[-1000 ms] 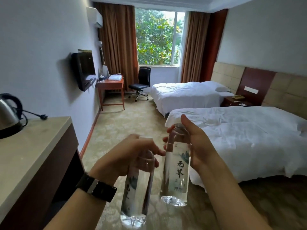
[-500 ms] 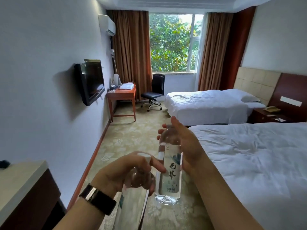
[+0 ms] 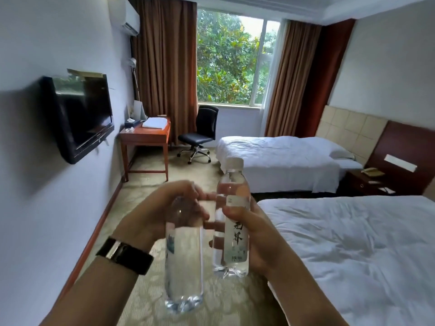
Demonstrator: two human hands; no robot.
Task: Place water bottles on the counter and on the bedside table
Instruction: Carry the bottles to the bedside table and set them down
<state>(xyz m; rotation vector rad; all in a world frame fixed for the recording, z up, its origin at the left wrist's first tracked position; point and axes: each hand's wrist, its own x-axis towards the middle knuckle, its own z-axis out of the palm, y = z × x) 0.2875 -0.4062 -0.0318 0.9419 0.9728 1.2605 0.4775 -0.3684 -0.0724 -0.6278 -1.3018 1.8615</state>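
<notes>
In the lower centre of the frame, two clear water bottles are held upright over the carpet. The left hand (image 3: 162, 215) is closed around the top of the left water bottle (image 3: 184, 262). The right hand (image 3: 254, 234) is clamped on the labelled water bottle (image 3: 231, 222), white cap up. The bedside table (image 3: 367, 184) is seen at the right edge, between two white beds.

Clear plastic water bottle with white cap and white label bearing black characters (image 3: 231, 217); second clear plastic bottle (image 3: 183, 260). Black wristband (image 3: 124, 255). White bedding (image 3: 353, 250). Brown curtains (image 3: 164, 67). Beige floral-patterned carpet (image 3: 150, 300). Reddish-brown wooden bench (image 3: 146, 137).
</notes>
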